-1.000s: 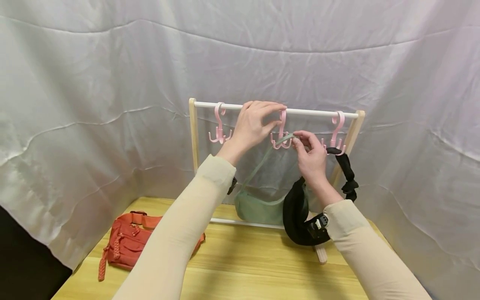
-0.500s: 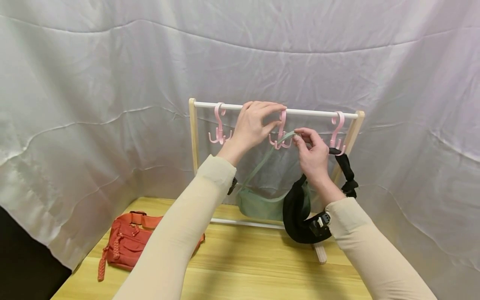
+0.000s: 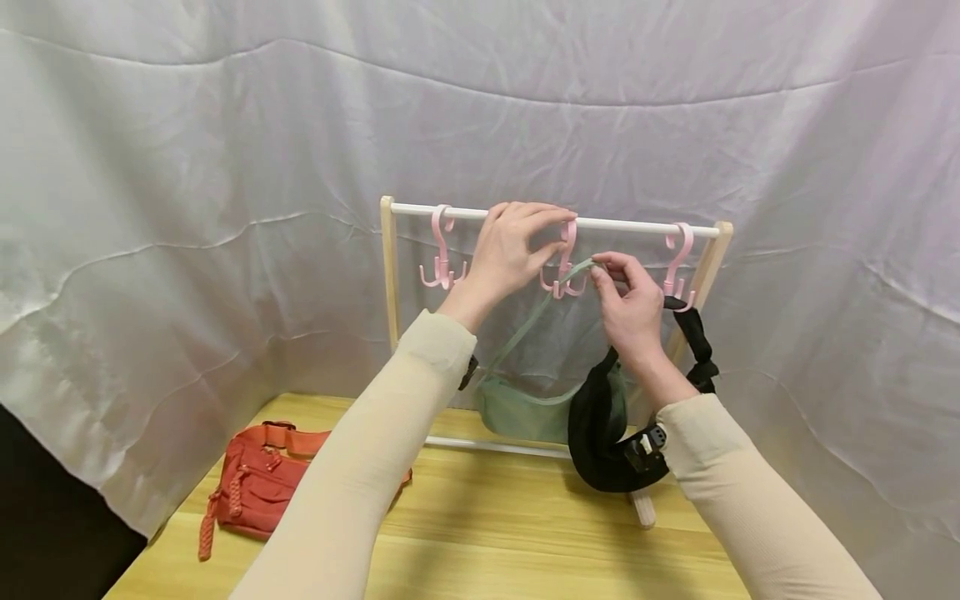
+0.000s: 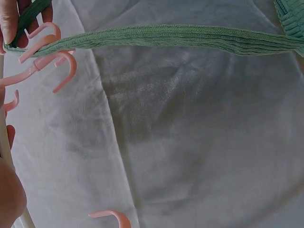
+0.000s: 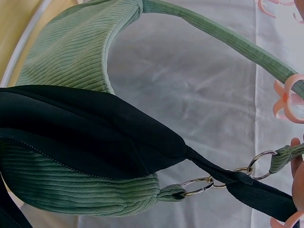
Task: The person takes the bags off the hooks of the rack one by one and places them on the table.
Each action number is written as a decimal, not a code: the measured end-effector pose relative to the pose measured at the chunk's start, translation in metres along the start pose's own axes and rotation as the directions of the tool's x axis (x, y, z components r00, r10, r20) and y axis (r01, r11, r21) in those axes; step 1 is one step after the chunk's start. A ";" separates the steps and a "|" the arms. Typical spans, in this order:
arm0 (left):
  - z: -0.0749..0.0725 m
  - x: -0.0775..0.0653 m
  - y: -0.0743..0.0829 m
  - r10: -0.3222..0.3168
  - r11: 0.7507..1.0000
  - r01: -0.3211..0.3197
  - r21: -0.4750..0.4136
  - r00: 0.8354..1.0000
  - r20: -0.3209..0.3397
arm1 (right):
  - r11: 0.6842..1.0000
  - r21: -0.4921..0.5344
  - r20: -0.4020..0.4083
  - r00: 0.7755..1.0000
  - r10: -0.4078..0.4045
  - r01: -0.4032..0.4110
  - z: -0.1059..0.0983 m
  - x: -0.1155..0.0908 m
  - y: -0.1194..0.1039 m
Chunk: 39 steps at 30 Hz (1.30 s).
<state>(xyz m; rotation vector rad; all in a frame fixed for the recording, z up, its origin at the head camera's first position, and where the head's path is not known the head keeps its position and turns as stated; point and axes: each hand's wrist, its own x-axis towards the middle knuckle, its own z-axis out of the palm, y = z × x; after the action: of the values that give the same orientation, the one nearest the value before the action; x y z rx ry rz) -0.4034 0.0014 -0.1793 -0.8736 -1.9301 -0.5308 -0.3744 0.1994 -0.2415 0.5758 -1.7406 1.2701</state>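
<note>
My left hand (image 3: 513,254) pinches the middle pink hook (image 3: 568,242) near its top, fingertips at the white rail (image 3: 630,225). My right hand (image 3: 633,312) pinches the strap of a green corduroy shoulder bag. That strap (image 4: 166,35) runs over a prong of the middle hook in the left wrist view, then up to the right fingertips. Below the rail hangs the green bag (image 3: 525,412), partly hidden behind a black bag (image 3: 596,417). Metal rings (image 5: 260,164) join the strap to the green bag's end in the right wrist view.
The black bag's strap (image 3: 693,333) hangs on the right pink hook (image 3: 678,258). Another pink hook (image 3: 441,250) hangs at the rail's left, its prongs bare. A red bag (image 3: 258,487) lies on the wooden table (image 3: 480,533), left of the rack. A grey curtain (image 3: 480,108) stands behind.
My right hand has moved slightly up and right, drawing the strap up and raising the green bag's left end a little. The left hand stays at the middle hook.
</note>
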 end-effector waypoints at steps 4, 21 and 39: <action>-0.001 0.000 0.001 -0.008 1.000 0.007 0.011 1.000 0.005 | 1.000 -0.026 0.003 1.000 -0.014 0.014 0.001 0.001 -0.002; 0.001 0.000 0.003 0.006 1.000 -0.006 0.015 1.000 -0.005 | 0.996 -0.087 0.002 0.999 -0.036 0.036 0.003 -0.002 -0.005; 0.001 0.002 0.004 0.003 1.000 -0.003 0.017 1.000 -0.009 | 0.997 -0.063 0.011 0.999 -0.048 0.048 0.012 -0.004 -0.008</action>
<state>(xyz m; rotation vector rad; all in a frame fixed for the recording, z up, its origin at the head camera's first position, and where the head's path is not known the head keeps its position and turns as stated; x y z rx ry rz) -0.4017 0.0050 -0.1784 -0.8613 -1.9220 -0.5153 -0.3710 0.1848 -0.2421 0.5843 -1.7579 1.1768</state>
